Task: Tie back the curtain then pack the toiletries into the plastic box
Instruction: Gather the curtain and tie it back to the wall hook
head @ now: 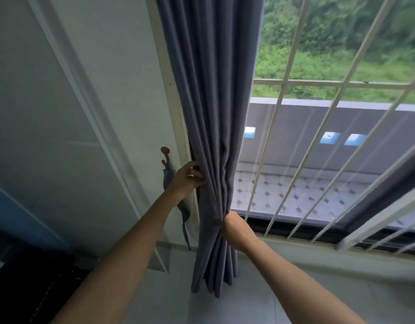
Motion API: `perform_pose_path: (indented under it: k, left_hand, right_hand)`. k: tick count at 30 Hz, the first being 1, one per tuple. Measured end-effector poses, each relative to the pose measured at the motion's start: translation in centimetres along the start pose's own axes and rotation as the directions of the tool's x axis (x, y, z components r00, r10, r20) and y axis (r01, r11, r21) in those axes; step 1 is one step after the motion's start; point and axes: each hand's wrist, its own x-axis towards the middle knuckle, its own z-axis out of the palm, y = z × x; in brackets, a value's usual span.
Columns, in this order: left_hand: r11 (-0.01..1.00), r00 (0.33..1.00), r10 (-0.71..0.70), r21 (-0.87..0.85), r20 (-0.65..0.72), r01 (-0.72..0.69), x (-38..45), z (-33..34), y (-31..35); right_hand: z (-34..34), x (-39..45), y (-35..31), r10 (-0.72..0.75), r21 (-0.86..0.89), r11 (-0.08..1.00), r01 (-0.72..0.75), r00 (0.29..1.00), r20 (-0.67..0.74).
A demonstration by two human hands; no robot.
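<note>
1. Hanging bunched at the left side of the window, the grey curtain [211, 127] drops down to the pale sill.
2. Right hand [236, 232] has its grip closed around the gathered folds low down, squeezing them into a narrow waist from the right.
3. Left hand [186, 181] sits higher up on the curtain's left edge by the window frame, fingers curled and pinching the fabric there.
4. A wall hook [165, 154] is just left of that hand, with a grey tieback strap [185, 218] dangling under it.
5. White window bars [318, 127] are off to the right.
</note>
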Motion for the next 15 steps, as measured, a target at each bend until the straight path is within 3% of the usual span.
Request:
perform_pose_path:
  k: [6, 9, 12, 15]
  left_hand:
    - [0.994, 0.992, 0.092, 0.059, 0.087, -0.097, 1.0, -0.5, 0.4]
    - [0.973, 0.980, 0.044, 0.215, 0.194, -0.086, 1.1, -0.1, 1.3]
    - [0.885, 0.966, -0.035, 0.458, 0.256, -0.089, 1.4, 0.1, 1.7]
    - [0.957, 0.927, -0.176, 0.276, 0.332, 0.083, 1.9, 0.2, 1.2]
  right_hand:
    - [-0.9, -0.7, -0.9, -0.037, -0.012, 0.999, 0.037, 0.999, -0.024]
    - [-1.2, -0.9, -0.5, -0.036, -0.085, 0.996, 0.037, 0.999, 0.004]
    - [-1.4, -0.5, -1.0, -0.041, -0.136, 0.989, 0.050, 0.997, 0.066]
    - [-1.7, 0.0, -1.1, -0.018, -0.168, 0.985, 0.035, 0.994, 0.104]
